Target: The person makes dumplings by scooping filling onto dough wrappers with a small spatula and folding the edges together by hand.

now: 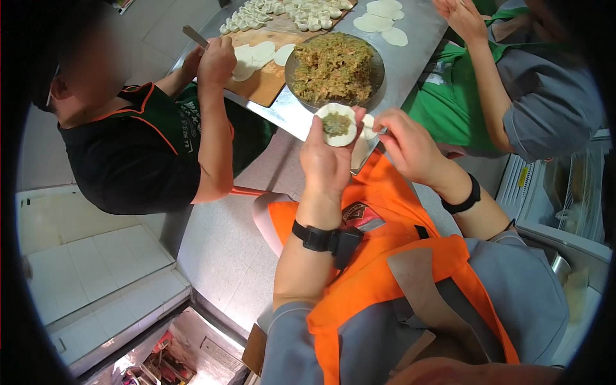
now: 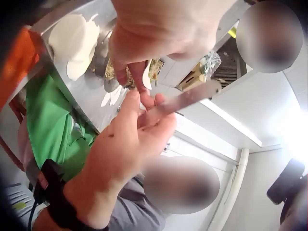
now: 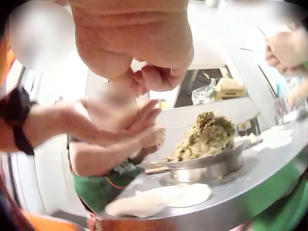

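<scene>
My left hand (image 1: 327, 160) cradles a round dough wrapper (image 1: 347, 131) with a patch of green-brown filling (image 1: 335, 123) on it, its fingers and thumb at the wrapper's edge. To the right of it, my right hand (image 1: 410, 146) grips a narrow flat tool (image 1: 383, 131); the tool's handle (image 2: 187, 100) sticks out past the fingers in the left wrist view. There the left hand (image 2: 166, 29) is above the right hand (image 2: 120, 147), with part of the wrapper (image 2: 147, 77) showing. In the right wrist view the right hand (image 3: 134, 41) hides the tool.
A mound of filling (image 1: 333, 64) fills a round metal pan (image 1: 380, 80) just beyond my hands. Flat wrappers (image 3: 185, 195) lie near the table edge. Rows of dumplings (image 1: 295, 13) stand behind a wooden board (image 1: 266, 86). People in green aprons work on both sides.
</scene>
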`<state>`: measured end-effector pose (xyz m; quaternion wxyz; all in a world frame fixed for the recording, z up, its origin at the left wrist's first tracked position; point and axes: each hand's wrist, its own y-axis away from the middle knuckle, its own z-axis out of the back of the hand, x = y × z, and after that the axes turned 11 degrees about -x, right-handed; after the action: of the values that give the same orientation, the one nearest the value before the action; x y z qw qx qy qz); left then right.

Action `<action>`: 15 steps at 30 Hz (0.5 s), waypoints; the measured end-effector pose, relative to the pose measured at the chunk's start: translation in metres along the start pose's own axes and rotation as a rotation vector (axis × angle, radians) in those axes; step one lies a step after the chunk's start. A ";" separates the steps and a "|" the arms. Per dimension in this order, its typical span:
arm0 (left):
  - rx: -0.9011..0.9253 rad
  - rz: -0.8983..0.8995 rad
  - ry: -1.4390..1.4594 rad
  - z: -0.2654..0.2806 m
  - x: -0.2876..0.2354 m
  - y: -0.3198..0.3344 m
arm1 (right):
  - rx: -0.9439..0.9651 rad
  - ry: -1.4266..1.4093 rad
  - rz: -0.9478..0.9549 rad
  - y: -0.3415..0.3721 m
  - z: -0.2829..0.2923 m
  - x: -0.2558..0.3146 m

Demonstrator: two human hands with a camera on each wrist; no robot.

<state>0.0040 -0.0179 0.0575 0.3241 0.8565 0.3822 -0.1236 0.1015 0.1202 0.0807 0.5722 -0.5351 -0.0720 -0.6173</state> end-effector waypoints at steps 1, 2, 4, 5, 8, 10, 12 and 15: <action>-0.010 -0.016 -0.044 -0.004 0.003 0.005 | -0.072 0.090 0.186 -0.005 -0.003 0.000; -0.019 -0.035 -0.088 -0.006 0.005 0.010 | -0.001 0.084 0.162 -0.007 -0.001 -0.003; -0.060 -0.067 -0.192 -0.008 0.009 0.015 | 0.145 0.067 0.112 -0.008 0.003 -0.008; -0.023 -0.115 -0.253 -0.008 0.009 0.018 | 0.121 0.041 0.108 -0.010 0.003 -0.007; 0.098 -0.229 -0.422 -0.007 0.012 0.025 | 0.052 -0.065 0.041 -0.017 0.007 -0.001; 0.157 -0.333 -0.577 -0.007 0.014 0.030 | 0.020 -0.181 -0.074 -0.019 0.006 0.000; 0.204 -0.399 -0.648 -0.004 0.015 0.033 | 0.031 -0.205 -0.144 -0.017 0.005 -0.002; 0.239 -0.593 -0.750 -0.007 0.015 0.045 | 0.030 -0.330 -0.244 -0.013 0.004 0.002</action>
<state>0.0474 -0.0274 0.0766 0.2899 0.6386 0.4496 -0.5532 0.0949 0.1260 0.0909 0.4816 -0.6078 -0.2380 -0.5848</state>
